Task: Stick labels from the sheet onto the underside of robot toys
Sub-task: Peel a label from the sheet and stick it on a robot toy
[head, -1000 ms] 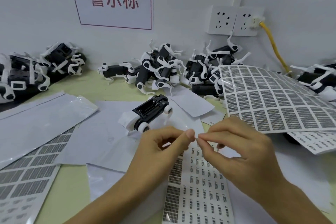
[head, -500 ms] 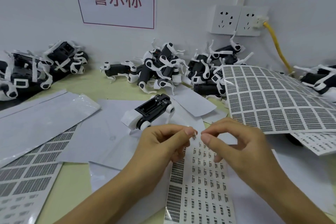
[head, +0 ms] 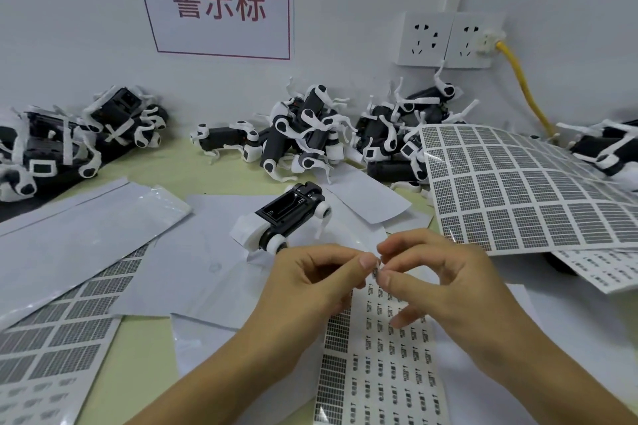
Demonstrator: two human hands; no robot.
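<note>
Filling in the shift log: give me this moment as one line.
step: peeling label | left hand: pinches label | right hand: pinches label | sheet: on table | toy: underside up, untouched

Far wall, left of centre: white sign (head: 221,0) with thin red border, three large red characters 警示标. Near centre on bench: label sheet (head: 383,362) under the hands, rows of small dark print, too small to read. Right and left sheets: dense grey print blocks, likewise unreadable.
</note>
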